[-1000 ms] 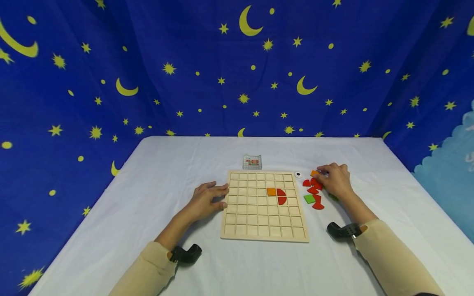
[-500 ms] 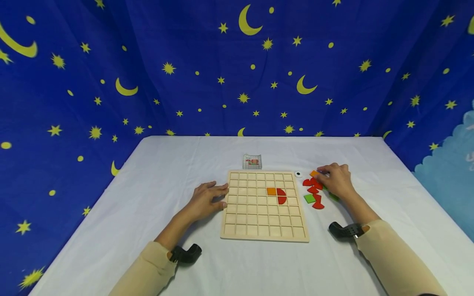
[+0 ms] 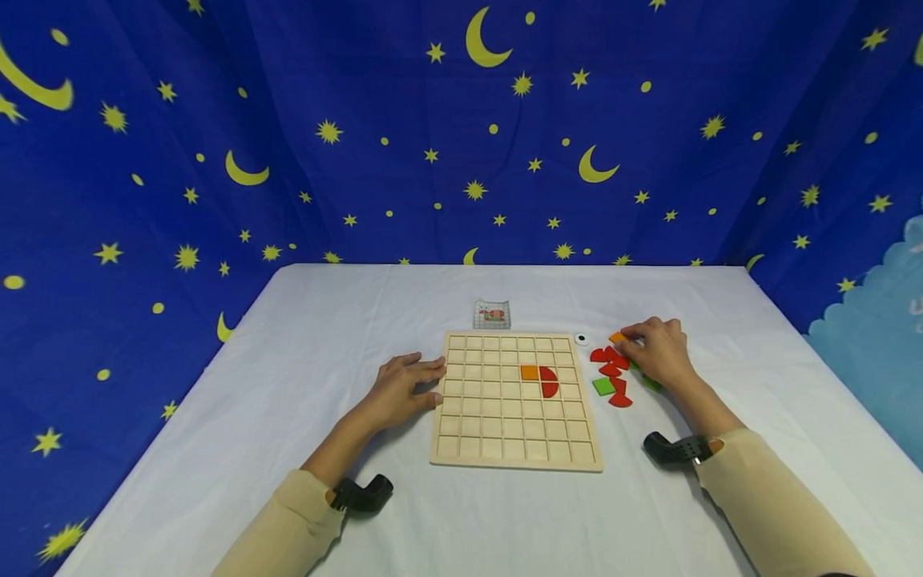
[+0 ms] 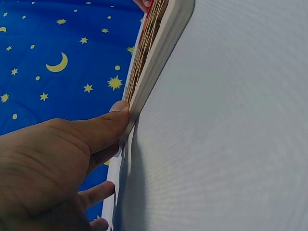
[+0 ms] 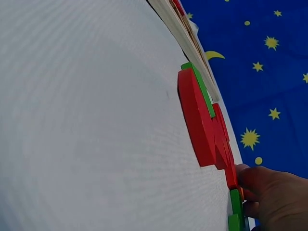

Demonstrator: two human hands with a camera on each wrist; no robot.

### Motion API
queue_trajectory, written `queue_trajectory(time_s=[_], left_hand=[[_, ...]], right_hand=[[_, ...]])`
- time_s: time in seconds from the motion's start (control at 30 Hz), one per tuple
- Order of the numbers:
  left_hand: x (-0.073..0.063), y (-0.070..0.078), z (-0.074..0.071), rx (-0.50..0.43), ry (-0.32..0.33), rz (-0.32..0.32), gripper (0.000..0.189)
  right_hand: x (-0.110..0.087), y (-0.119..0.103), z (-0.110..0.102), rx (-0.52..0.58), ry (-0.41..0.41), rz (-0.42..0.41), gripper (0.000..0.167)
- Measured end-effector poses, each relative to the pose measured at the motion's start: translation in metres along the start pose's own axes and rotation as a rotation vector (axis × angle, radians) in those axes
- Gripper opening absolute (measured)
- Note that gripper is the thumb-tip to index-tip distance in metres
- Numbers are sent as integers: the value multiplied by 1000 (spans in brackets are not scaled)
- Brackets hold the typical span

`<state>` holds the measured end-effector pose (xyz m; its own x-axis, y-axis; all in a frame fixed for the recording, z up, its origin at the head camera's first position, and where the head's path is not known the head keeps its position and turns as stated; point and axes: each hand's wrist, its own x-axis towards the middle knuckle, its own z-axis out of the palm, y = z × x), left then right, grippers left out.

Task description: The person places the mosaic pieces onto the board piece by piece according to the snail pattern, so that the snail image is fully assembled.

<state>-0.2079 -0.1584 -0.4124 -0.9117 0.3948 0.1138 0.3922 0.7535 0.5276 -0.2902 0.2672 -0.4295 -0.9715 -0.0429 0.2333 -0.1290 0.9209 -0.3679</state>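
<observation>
My left hand [image 3: 404, 393] rests at the left edge of a wooden grid board [image 3: 501, 425], fingers loosely straight. In the left wrist view the thumb of that hand [image 4: 53, 149] touches the board's rim [image 4: 159, 57]. An orange tile [image 3: 530, 373] and two red quarter-round pieces [image 3: 549, 382] sit in the board's cells. Right of the board, my right hand [image 3: 659, 350] pinches another orange piece [image 3: 618, 337] between thumb and fingers, over the far end of a loose pile. Its outline is partly hidden by the fingers. In the right wrist view, red pieces [image 5: 195, 118] lie before the fingertips.
The pile holds several red pieces [image 3: 610, 370], a green square tile [image 3: 604, 387] and more green pieces [image 3: 651, 385] partly under the right hand. A white eye disc [image 3: 582, 340] lies by the board's far right corner. Behind the board lies a small picture card [image 3: 492, 315].
My right hand has shifted slightly right, and the pinched orange piece has moved right with it. The left hand and the board have stayed in place.
</observation>
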Motion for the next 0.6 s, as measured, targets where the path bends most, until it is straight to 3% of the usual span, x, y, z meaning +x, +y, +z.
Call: queue_trajectory(time_s=[0.6], left_hand=[[1,-1,1,11,-2,-4,50]], right_hand=[[-3,-1,1,32,29,-34,30]])
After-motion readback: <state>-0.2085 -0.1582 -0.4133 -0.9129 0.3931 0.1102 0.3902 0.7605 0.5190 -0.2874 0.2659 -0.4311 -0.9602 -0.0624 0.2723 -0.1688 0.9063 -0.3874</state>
